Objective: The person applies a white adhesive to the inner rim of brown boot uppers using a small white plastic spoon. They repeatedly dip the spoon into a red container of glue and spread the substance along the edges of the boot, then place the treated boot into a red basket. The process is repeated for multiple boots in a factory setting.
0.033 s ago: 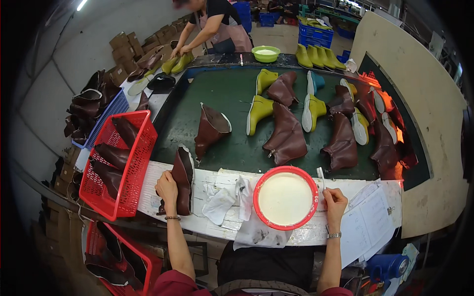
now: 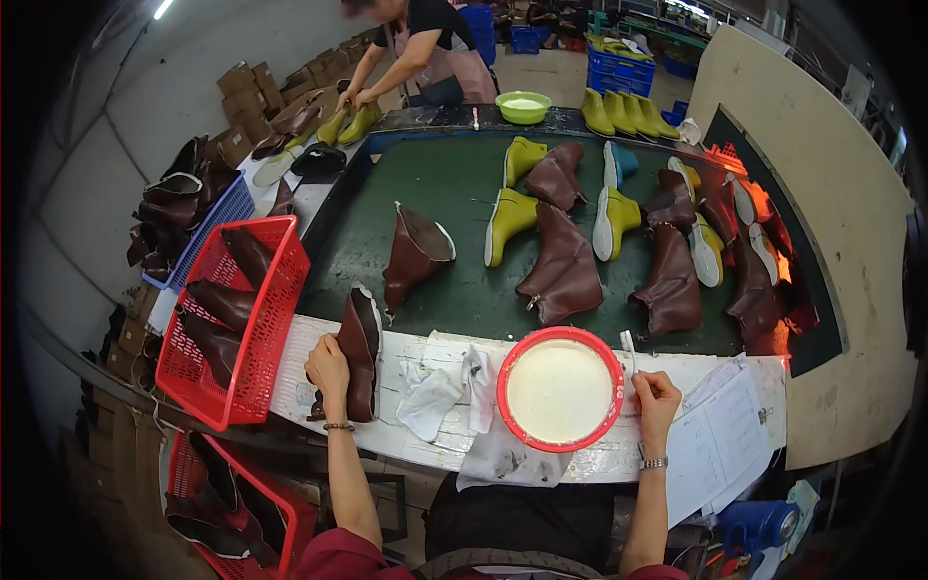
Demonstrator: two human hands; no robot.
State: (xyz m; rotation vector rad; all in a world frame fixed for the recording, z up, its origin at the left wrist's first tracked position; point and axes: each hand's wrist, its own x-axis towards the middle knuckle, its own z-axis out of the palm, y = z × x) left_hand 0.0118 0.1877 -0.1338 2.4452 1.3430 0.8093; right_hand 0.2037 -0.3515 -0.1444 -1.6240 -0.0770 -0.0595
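Observation:
At the left of the white work surface, my left hand (image 2: 329, 367) is closed on the edge of a dark brown leather boot upper (image 2: 360, 358) with a pale rim. The fingertips are partly hidden against the leather. Just right of a red bowl (image 2: 620, 387) filled with cream-white liquid (image 2: 561, 391), my right hand (image 2: 658, 398) pinches the handle of a small white brush (image 2: 627, 340). The brush's head points away from me, beside the bowl's rim. Crumpled white cloths (image 2: 426, 399) lie between the upper and the bowl.
A green conveyor belt (image 2: 474, 300) carries brown uppers (image 2: 559, 266) and yellow-green boot forms (image 2: 509, 224) toward a glowing orange opening. Red baskets (image 2: 253, 362) of uppers stand at my left. Papers (image 2: 720, 435) lie at the right. Across the belt, a person (image 2: 425, 58) handles yellow-green forms.

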